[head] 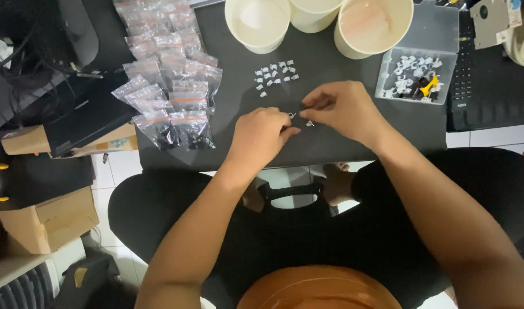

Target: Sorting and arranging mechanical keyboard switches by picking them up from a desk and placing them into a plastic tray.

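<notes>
The left hand (260,137) and the right hand (343,109) met over the near middle of a dark mat (330,63), and both were closed in a pinch on a small white clip (292,115) held between the fingertips, just above the mat. One more loose piece (310,123) lay on the mat just beside the right fingers. The clip looked very light and stiff, probably hard plastic, and so small that it could slip away easily; I judged it best to hold it by its two flat sides with the tips of thumb and first finger, not with force. A little farther on the mat was a group of the same white clips (275,75), set in loose rows. To the left lay many small clear bags (167,74) with coloured seals, some with dark contents. At the far edge stood three pale paper cups (257,23), and to the right a clear plastic box (416,71) held white, black and yellow parts. The mat lay on a low surface over a white tiled floor (122,166). Cardboard boxes (47,220) stood at the left, and a black keyboard (490,86) at the right.
</notes>
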